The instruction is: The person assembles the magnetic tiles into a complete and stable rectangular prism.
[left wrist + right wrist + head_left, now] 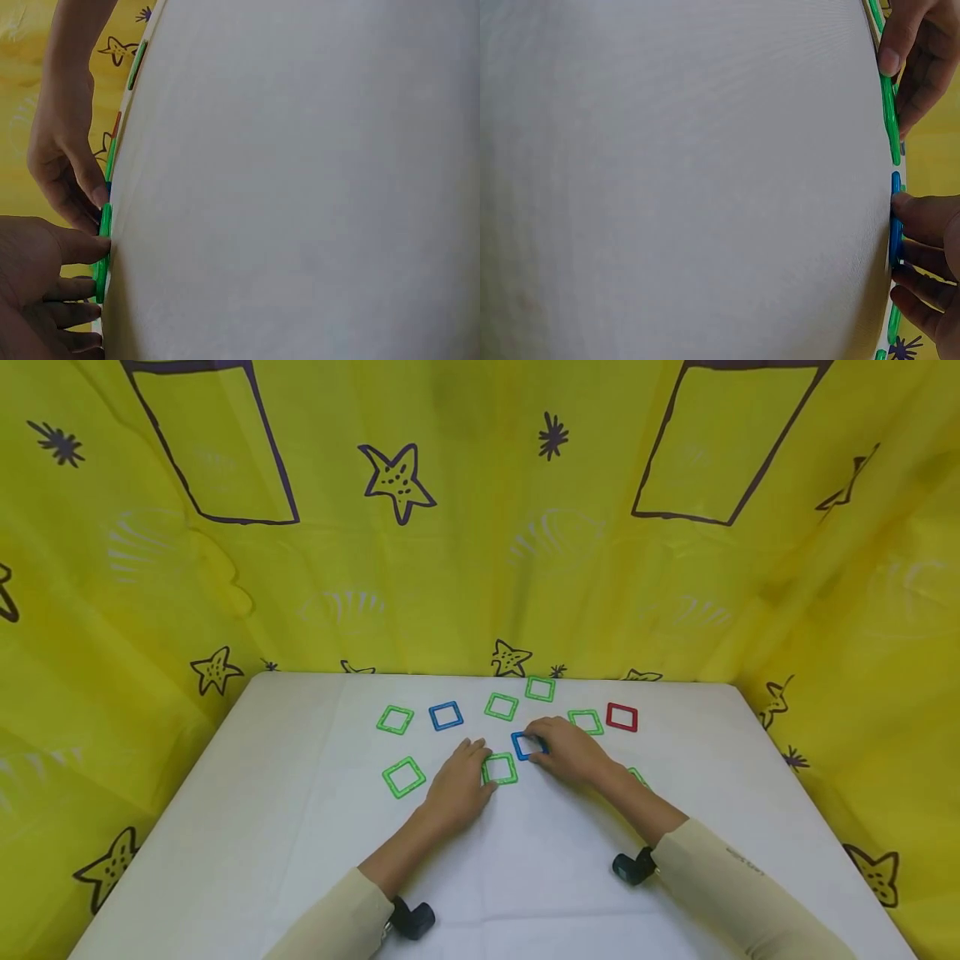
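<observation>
My left hand (pixel 459 783) holds a green square frame (pixel 514 768) by its left side, the thumb at the near edge and fingers at the far edge. In the left wrist view, that green frame (pixel 103 255) appears edge-on at the thumb tip. Just to the right and farther back, my right hand (pixel 568 748) pinches a blue square frame (pixel 516 747) between thumb and fingers, covering its right side. The right wrist view shows the blue frame (pixel 895 217) edge-on, close to one end of the green frame (pixel 890 120).
Behind the hands lie a second blue frame (pixel 442 706), a red frame (pixel 622 728) and several green frames, one (pixel 541 678) near the back edge. Another green frame (pixel 412 788) lies left of my left hand. My right forearm partly hides one more (pixel 637 777). Yellow curtains (pixel 480 552) surround the white table (pixel 247 827).
</observation>
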Available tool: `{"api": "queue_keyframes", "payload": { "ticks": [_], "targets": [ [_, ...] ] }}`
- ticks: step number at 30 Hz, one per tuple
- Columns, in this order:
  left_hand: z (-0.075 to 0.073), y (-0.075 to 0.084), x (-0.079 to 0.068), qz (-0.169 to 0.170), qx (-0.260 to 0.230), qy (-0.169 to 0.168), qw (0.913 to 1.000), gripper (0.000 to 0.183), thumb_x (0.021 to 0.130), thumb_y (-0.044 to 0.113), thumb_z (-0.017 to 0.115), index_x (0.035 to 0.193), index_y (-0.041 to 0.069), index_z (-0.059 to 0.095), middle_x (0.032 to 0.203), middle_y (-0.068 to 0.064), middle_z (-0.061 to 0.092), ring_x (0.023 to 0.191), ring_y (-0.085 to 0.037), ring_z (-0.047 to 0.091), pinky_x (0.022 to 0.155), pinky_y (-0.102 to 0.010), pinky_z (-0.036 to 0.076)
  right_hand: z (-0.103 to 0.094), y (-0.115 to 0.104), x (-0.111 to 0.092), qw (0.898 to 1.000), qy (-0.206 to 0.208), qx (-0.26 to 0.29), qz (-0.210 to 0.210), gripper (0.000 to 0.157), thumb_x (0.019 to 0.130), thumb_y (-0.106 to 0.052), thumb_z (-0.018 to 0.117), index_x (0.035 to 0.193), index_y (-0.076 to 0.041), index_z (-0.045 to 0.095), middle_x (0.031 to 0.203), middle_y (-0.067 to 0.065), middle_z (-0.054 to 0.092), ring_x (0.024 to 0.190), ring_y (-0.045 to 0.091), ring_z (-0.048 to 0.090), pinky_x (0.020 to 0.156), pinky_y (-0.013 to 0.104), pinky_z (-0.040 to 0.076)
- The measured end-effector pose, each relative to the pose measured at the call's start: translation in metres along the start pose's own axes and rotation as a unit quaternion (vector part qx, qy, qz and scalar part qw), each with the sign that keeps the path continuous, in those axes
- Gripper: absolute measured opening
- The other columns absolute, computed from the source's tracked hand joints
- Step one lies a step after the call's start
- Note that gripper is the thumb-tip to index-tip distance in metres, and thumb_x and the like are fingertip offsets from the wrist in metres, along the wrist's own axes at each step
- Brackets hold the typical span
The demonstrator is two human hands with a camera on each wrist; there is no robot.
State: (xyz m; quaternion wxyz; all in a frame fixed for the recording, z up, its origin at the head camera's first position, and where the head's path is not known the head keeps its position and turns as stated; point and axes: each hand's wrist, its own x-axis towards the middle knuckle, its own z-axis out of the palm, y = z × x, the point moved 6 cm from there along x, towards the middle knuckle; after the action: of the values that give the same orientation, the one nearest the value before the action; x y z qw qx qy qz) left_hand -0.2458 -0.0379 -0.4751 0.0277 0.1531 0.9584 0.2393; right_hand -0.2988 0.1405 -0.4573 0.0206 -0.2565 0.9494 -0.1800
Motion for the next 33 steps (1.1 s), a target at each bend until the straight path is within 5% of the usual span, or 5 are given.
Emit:
{"api": "queue_keyframes", "payload": {
  "ticks": [13,33],
  "targets": [
    [-0.004,-0.011,0.015,-0.037,-0.013,-0.013,0.9992,0.053,0.106,0.021,0.065,0.155,0.007,0.05,0.167,-0.009,0.038,0.158,-0.027,0.022,0.123,-0.044,0.023,0.003,0.0,-0.003,1.0,0.002,0.006,0.021,0.048,0.096,-0.024,0.081,0.138,-0.006,0.068,0.14,0.011,0.065,0.132,0.033,0.057,0.11,0.049,0.045],
    [-0.002,-0.019,0.028,-0.041,-0.043,-0.021,0.998,0.054,0.107,0.019,0.063,0.158,0.011,0.048,0.169,-0.004,0.034,0.159,-0.024,0.017,0.123,-0.045,0.022,0.005,-0.004,-0.013,0.997,0.041,0.048,0.05,0.049,0.095,-0.022,0.081,0.139,-0.007,0.066,0.14,0.013,0.065,0.129,0.033,0.058,0.109,0.05,0.046]
  ]
}}
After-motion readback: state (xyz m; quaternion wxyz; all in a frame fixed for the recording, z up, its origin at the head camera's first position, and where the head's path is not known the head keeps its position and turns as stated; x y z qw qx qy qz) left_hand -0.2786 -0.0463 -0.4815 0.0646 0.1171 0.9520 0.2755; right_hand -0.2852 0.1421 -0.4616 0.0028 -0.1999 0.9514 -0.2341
